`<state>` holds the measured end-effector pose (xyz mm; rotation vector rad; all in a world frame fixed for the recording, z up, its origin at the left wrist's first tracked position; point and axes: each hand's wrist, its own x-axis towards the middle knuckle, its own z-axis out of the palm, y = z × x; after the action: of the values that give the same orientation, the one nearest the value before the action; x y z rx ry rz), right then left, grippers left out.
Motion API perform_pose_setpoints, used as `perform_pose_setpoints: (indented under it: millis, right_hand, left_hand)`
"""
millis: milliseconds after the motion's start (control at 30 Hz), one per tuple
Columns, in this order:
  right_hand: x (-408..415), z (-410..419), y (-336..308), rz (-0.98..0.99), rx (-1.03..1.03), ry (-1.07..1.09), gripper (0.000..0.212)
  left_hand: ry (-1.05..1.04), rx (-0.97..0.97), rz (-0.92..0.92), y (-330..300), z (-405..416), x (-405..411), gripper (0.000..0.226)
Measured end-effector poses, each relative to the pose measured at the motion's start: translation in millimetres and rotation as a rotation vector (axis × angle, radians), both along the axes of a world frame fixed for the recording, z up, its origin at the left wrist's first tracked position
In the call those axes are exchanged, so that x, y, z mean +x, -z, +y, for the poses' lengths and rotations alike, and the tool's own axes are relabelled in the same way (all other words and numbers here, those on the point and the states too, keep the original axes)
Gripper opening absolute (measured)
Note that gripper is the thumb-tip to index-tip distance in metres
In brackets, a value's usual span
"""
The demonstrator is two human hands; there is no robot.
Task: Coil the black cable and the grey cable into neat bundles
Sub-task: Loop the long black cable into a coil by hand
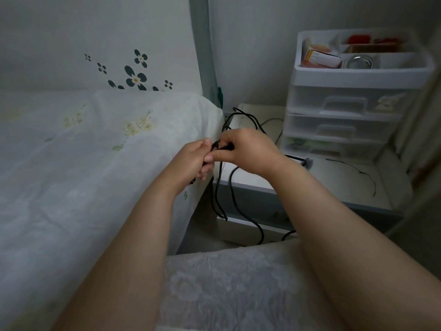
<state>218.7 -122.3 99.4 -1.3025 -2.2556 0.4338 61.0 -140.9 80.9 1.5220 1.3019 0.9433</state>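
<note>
My left hand (pixel 194 157) and my right hand (pixel 245 148) meet at the corner of the bed, both closed on a black cable (pixel 232 194). Between the two hands the cable is pinched into a short bunch. One loop rises above my right hand toward the wall. Other strands hang down past the table edge to the floor. A thin grey cable (pixel 353 167) lies loose on the white table to the right, touched by neither hand.
A bed with a pale floral cover (pixel 95 151) fills the left. A white table (pixel 334 185) stands to the right, carrying a clear plastic drawer unit (pixel 346 115) with boxes in its top tray. My lap, under patterned fabric (pixel 226 287), is at the bottom.
</note>
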Motion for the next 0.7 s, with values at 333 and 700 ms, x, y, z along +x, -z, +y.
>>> perform_pose_setpoints:
  millis: [333, 700]
  right_hand:
    - [18.1, 1.0, -6.4, 0.49, -0.335, -0.19, 0.014]
    - [35.2, 26.0, 8.7, 0.47, -0.187, 0.002, 0.015]
  left_hand:
    - [0.108, -0.214, -0.433, 10.0, -3.3, 6.1, 0.044]
    - [0.209, -0.222, -0.593, 24.3, 5.2, 19.8, 0.039]
